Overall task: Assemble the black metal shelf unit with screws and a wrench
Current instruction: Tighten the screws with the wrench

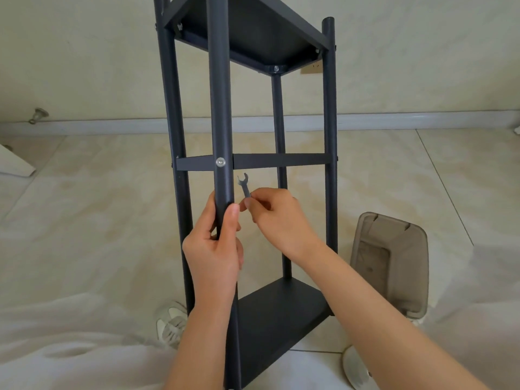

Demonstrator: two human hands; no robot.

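The left hand (216, 249) wraps fingers and thumb round the near post (221, 108) of the black shelf unit (278, 313), which stands upright on the tiled floor (98, 206). At 2 o'clock from it, just beside the post, the right hand (278, 218) pinches the lower end of a small flat wrench (244, 185), open end up. The wrench head sits at 4 o'clock of the silver screw (220, 162) in the post, apart from it. A translucent bin (394, 263) stands at 3 o'clock of the unit

Open gap between black metal front post (219, 108) and right post (329, 136), below thin black crossbar (304, 161); grey translucent plastic bin (391, 263) crowds floor (98, 206) right of them.
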